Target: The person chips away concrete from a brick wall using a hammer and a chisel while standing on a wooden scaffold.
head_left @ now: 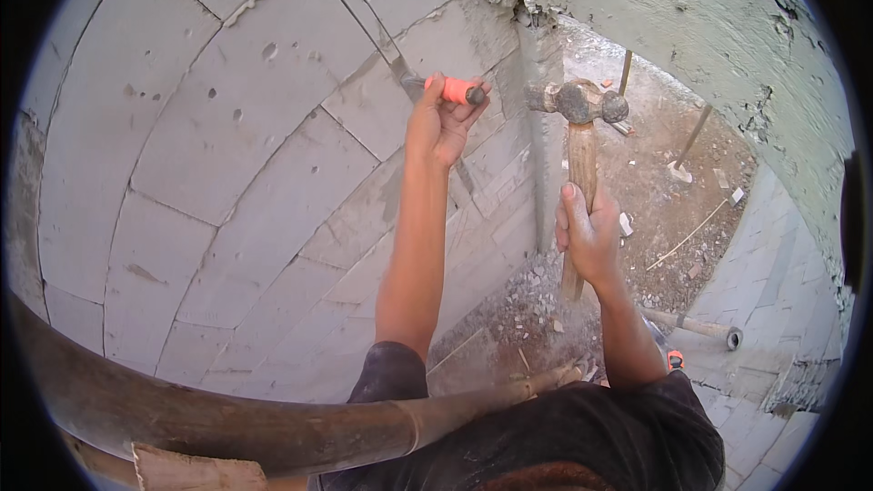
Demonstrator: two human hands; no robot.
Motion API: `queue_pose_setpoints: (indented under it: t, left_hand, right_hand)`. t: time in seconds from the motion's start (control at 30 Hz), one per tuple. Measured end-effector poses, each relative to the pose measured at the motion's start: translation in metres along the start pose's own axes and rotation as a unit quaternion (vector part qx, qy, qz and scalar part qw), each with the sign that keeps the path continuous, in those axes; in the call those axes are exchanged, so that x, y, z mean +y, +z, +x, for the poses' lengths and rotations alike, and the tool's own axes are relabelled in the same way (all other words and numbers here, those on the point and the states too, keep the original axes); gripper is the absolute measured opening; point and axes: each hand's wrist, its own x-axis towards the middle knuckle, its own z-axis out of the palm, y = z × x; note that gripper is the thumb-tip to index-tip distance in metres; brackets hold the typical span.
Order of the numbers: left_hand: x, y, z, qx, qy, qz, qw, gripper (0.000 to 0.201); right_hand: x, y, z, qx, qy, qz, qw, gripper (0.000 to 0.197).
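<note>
The left hand (438,127) has its fingers clamped on a chisel (452,89) with an orange grip, its steel tip set against the grey block wall (209,155). Just right of the chisel, the right hand (588,235) grips a hammer (576,164): worn wooden handle, rusty head raised level with the chisel.

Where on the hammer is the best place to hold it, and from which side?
Grip the hammer low on its wooden handle, as the right hand does, coming from below. The heavy metal head points up toward the chisel in the left hand, so a low hold likely gives swing.
</note>
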Motion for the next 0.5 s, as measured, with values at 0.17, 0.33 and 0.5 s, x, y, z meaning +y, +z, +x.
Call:
queue_pose_setpoints:
  t: [0.17, 0.33, 0.5]
  left_hand:
    - [0.017, 0.02, 0.001, -0.006, 0.021, -0.048, 0.999, 0.042]
    - [0.01, 0.025, 0.005, 0.029, 0.011, -0.109, 0.994, 0.04]
    - [0.014, 0.015, 0.009, 0.022, 0.017, -0.115, 0.993, 0.038]
  right_hand:
    - [-0.019, 0.024, 0.018, 0.037, -0.128, 0.113, 0.985, 0.023]
    - [-0.004, 0.027, 0.069, 0.024, -0.211, -0.05, 0.976, 0.024]
    - [-0.029, 0.028, 0.044, 0.019, -0.149, -0.087, 0.985, 0.032]
